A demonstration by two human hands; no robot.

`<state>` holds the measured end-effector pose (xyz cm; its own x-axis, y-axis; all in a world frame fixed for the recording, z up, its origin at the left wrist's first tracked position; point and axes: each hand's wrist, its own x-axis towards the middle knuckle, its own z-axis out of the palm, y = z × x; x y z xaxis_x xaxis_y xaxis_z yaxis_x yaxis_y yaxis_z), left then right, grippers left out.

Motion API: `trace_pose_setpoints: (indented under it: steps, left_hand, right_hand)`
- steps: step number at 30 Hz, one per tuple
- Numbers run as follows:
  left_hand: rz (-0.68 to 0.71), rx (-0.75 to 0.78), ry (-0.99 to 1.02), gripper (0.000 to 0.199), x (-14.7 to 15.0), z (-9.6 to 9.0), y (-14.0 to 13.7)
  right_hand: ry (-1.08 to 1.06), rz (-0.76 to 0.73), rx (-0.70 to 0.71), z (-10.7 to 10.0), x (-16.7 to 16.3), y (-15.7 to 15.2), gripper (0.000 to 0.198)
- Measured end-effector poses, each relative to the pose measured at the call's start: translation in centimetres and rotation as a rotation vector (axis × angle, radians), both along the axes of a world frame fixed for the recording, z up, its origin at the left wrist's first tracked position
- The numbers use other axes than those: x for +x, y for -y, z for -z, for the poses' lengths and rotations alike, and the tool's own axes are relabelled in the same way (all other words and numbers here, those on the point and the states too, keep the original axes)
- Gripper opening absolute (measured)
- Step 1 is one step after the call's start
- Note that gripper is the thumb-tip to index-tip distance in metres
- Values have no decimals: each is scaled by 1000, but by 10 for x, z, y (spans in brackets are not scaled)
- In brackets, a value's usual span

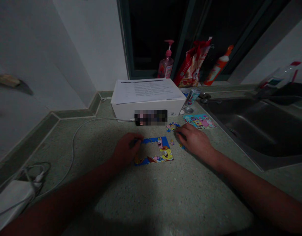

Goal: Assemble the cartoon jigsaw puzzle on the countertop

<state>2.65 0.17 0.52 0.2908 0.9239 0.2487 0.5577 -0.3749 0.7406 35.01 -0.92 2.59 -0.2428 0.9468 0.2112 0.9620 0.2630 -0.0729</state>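
A partly assembled jigsaw puzzle [167,154] lies on the counter, its cartoon border joined around a bare middle. My left hand [126,149] rests at its left edge, fingers curled over the upper left corner; whatever they hold is hidden. To the right of the puzzle, my right hand [196,139] reaches to a small pile of loose puzzle pieces [172,126], fingertips drawn together at its edge. Whether a piece sits between them I cannot make out. Single puzzle pieces [172,142] lie between the puzzle and my right hand. A cartoon picture card [201,121] lies behind that hand.
Behind the puzzle stands a white box [146,95] with a phone [151,118] leaning on it, its cable [73,141] looping left. A can [192,95] stands beside the box. A steel sink [254,121] lies right. A pump bottle [165,64] stands by the window.
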Motion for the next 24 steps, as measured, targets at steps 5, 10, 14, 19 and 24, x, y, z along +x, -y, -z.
trace_pose_setpoints:
  steps: [5,10,14,19,24]
  left_hand:
    - [4,-11,-8,19,1,0,0]
    - [4,-13,9,17,2,0,0]
    - [6,-28,4,17,2,-1,0]
    - [-2,-38,-1,18,3,-3,1]
    - [-9,-42,-10,17,4,-3,0]
  right_hand:
    - [15,16,7,3,-4,-9,36]
    - [22,39,5,8,-6,-15,35]
    - [-8,20,7,12,-4,-19,33]
    - [-19,25,13,11,-6,-20,35]
    - [-31,37,-8,11,-7,-21,32]
